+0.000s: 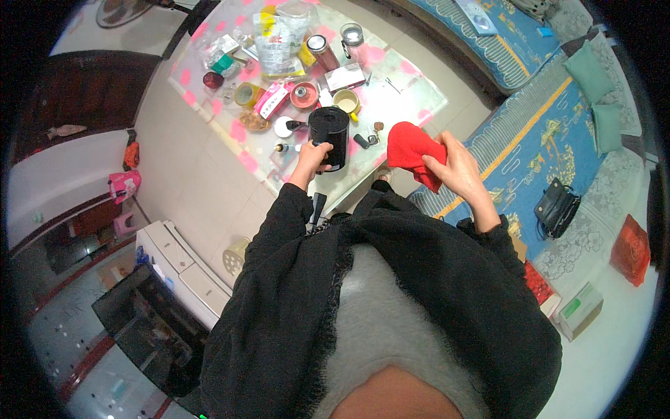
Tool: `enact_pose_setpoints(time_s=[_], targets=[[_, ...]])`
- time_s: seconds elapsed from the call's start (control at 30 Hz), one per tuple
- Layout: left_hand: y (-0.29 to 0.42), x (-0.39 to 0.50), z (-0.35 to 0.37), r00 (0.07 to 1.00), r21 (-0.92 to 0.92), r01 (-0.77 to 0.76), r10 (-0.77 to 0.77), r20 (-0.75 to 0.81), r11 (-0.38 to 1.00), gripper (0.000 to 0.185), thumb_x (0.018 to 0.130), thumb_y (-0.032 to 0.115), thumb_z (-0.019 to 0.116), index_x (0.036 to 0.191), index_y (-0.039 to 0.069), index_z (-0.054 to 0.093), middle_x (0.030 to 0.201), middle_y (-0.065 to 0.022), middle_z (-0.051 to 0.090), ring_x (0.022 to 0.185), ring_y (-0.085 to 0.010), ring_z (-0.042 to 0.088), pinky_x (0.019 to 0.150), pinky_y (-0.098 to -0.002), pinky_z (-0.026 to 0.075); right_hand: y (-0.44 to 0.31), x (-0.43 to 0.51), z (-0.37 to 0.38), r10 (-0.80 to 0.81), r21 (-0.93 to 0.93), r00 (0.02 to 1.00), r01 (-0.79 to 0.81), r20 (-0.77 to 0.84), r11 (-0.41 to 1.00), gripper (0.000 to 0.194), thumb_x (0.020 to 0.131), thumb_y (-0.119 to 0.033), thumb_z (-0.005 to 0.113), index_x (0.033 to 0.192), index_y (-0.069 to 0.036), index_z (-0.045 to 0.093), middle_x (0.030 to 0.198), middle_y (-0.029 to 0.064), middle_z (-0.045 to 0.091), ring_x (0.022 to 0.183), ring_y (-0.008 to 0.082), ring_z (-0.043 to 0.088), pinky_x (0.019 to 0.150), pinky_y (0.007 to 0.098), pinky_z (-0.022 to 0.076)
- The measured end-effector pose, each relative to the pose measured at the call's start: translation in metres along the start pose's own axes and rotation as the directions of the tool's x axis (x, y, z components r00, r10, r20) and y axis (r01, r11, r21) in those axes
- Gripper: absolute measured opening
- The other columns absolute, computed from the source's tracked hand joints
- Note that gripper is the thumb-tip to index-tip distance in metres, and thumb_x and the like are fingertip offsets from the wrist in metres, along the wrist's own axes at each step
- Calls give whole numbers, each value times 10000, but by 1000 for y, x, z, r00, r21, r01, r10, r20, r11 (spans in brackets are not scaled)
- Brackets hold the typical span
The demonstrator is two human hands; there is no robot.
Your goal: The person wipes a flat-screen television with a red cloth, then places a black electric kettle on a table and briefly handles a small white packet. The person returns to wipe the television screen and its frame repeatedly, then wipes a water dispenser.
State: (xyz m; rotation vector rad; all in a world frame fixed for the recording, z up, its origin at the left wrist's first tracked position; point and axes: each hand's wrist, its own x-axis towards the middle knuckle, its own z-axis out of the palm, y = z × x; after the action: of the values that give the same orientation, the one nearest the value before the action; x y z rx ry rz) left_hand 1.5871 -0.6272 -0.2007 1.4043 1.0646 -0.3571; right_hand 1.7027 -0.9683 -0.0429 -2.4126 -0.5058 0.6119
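My left hand (315, 161) grips the lower left side of a black cylindrical container (330, 133) at the table's near edge; whether it rests on the table I cannot tell. A red cloth (411, 152) hangs bunched in my right hand (454, 166), off the table's right edge. Just behind the container stands a yellow-handled mug (346, 100). Left of it lie a round white lid (283, 126) and a small bottle (287, 148). Close on its right are a black key fob (361, 141) and a small dark keyring item (373, 139).
The table (429, 94) has a flowered cover. Farther back stand two drink flasks (323, 54), a plastic bag (278, 47), a tape roll (248, 95) and a pink packet (273, 100). A blue-covered sofa (544, 136) with a black handbag (558, 208) is at right.
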Motion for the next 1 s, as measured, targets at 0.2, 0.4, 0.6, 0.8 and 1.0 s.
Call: enact_pose_setpoints(time_s=[0.2,0.4,0.6,0.8,1.0], targets=[[16,4,5,1000,71,26,-25,-18,997,237,807,183,744,954,48,616,766,-9,560,640,-140,577,502,-319,581,9,9,-4,-4,11,1000,3,13,1000,441,859,-411,705,1105,-74,563,1006,208,672,973,413,667,804,501,510],[13,28,6,999,160,25,-20,-30,987,205,817,191,739,924,50,636,745,-20,596,655,-146,610,492,-331,564,13,15,-7,18,15,999,-18,27,1000,439,857,-409,702,1105,-76,558,996,207,669,966,416,667,799,505,513],[3,62,-5,939,553,-338,316,138,762,206,818,227,747,840,42,660,720,-47,645,671,-157,663,490,-341,544,18,18,-7,5,28,1000,-5,20,1000,446,852,-402,708,1104,-68,556,995,208,667,969,418,665,812,508,515],[36,34,7,997,341,15,11,-74,940,234,811,251,764,818,59,630,686,-26,608,573,-143,590,477,-309,492,20,22,-7,6,37,1000,-7,26,999,455,848,-390,715,1121,-60,561,999,210,669,977,421,664,817,502,517],[51,16,5,998,349,23,-3,-59,937,233,819,259,761,831,68,627,684,-12,599,565,-129,577,478,-297,482,16,26,-9,7,43,999,-9,53,999,438,854,-381,708,1110,-56,564,1037,198,667,979,387,668,818,473,516]])
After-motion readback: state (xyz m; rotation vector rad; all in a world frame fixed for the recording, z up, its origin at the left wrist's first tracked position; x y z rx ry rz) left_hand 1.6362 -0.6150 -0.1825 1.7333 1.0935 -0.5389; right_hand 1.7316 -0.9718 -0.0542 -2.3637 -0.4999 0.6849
